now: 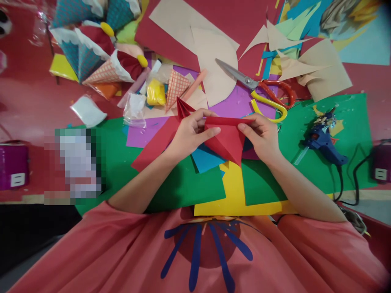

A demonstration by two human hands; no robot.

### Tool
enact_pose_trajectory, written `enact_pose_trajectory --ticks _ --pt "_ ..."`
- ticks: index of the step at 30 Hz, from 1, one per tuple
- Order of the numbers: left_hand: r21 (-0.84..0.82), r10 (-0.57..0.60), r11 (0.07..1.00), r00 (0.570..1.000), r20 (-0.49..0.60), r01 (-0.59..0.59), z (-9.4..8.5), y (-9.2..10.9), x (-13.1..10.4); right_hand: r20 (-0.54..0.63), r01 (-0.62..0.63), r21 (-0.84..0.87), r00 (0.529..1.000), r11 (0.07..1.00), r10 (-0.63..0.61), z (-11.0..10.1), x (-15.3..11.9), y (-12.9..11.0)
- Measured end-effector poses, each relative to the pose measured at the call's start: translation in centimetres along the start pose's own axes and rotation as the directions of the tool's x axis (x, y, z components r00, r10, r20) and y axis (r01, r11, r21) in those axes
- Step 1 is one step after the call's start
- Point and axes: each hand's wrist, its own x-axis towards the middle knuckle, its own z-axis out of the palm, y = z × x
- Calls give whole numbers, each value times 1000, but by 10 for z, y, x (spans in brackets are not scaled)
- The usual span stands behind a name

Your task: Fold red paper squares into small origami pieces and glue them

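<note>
A sheet of red paper [226,142] with its upper edge folded over is held between my two hands. My left hand [195,128] pinches its left side, thumb in front along the fold. At the right end of the fold, my right hand [261,132] grips it between thumb and fingers. Below hangs a pointed corner of the sheet. A pleated red paper piece [184,109] sticks up just behind my left hand. Under the hands lie blue paper [207,160] and yellow paper [233,183].
Large scissors [250,82] with red and yellow handles lie beyond my right hand. A blue glue gun [324,142] with a cord rests on green paper [351,118] at right. Several fabric cones [106,69] and small plastic packets [136,108] sit at the upper left. Beige paper scraps [325,73] cover the far right.
</note>
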Motion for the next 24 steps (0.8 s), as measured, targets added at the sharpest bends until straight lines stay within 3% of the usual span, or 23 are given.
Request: enact_pose_trajectory --ticks 3,7,17,20,24 --pt "112 17 994 999 -32 -13 0 3 -1 14 -43 43 999 998 42 -1 1 2" --pt "283 154 951 985 -79 -126 1 7 -3 52 -116 97 992 988 111 -5 4 8" --pt "244 279 936 958 -69 -255 -2 -1 -7 51 -161 204 987 966 154 -4 6 5" --pt "255 250 941 965 -77 -224 -1 9 -11 10 -145 176 989 974 145 -2 5 4" --pt "133 51 990 998 -36 -46 -2 16 -18 13 -139 71 990 988 139 1 1 -1"
